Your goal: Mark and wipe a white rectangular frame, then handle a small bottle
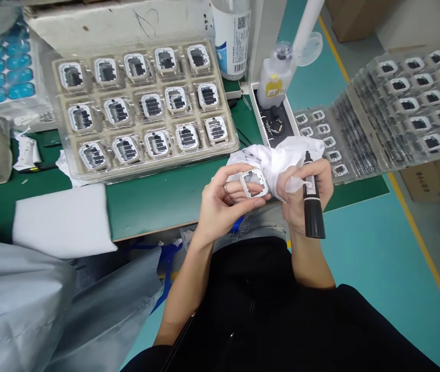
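Note:
My left hand point(223, 204) pinches a small white square frame point(245, 186) with rounded corners by its edges, thumb below and fingers above and behind. Through its opening, dark shapes and my fingers show. In my right hand point(295, 206) a black marker pen point(313, 212) is gripped, its tip pointing up and away from me. That same hand also clasps a crumpled white cloth point(272, 157), which spreads toward the frame. A clear plastic tray point(173, 161) with several similar white frames in its pockets lies beyond my left hand.
A plastic bottle with a yellow label point(274, 85) stands in a narrow bin point(258, 111). Stacked trays of frames point(375, 129) lean at the right. White foam sheet point(63, 219) overhangs the green table's front edge point(158, 227). Beside me at left is a person's grey-blue garment point(14, 305).

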Demonstrator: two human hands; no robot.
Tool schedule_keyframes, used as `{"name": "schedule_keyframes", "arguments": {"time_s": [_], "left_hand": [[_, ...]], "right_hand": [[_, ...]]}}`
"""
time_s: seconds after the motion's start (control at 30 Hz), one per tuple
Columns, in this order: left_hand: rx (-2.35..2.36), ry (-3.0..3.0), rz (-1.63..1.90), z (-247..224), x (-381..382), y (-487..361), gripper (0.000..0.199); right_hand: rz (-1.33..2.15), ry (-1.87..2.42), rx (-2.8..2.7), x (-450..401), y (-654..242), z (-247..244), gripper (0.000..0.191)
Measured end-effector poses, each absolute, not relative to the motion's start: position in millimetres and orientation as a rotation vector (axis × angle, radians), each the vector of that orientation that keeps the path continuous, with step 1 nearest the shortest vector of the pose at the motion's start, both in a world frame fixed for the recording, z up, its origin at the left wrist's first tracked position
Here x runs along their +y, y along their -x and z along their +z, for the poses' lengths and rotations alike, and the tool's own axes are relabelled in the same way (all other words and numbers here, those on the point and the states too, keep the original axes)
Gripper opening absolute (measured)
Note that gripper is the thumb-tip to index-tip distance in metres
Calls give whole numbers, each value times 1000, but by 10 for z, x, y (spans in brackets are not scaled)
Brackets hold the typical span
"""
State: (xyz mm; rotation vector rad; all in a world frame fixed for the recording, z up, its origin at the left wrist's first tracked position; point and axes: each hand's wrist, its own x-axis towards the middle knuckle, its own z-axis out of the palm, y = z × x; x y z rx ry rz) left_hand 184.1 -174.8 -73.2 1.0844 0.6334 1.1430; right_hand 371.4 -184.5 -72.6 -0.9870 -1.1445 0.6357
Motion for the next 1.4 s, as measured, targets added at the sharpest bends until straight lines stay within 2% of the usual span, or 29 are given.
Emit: {"name": "schedule_keyframes", "arguments": {"time_s": [0.1, 0.23, 0.43, 0.53, 0.63, 0.83, 1.13, 1.4], "left_hand": [[610, -1076, 1171, -737, -1757, -1838, 61], [599, -1084, 1179, -741, -1757, -1842, 64], [589, -1043, 1185, -711, -1757, -1847, 58], [590, -996, 1175, -692, -1761, -1828, 60], [594, -964, 1160, -672, -1763, -1812, 61], [628, -935, 1170, -643, -1749, -1816, 64], [631, -939, 1169, -667, -1744, -1819, 68], [682, -1014, 1218, -719, -1781, -1846, 74]], "right_hand": [[735, 678, -1145, -1758, -3727, -761, 45], [779, 661, -1158, -1726, -3776, -766, 48], [444, 867, -1142, -1748, -3760, -846, 45], [179, 1109, -1136, -1770, -3739, -897, 37], [90, 1202, -1188, -1798, -3734, -876, 24], [95, 1282, -1309, -1826, -3728, -750, 13], [189, 1384, -1400, -1842, -3748, -763, 21], [268, 1368, -1433, -1874, -3740, -765, 10]]}}
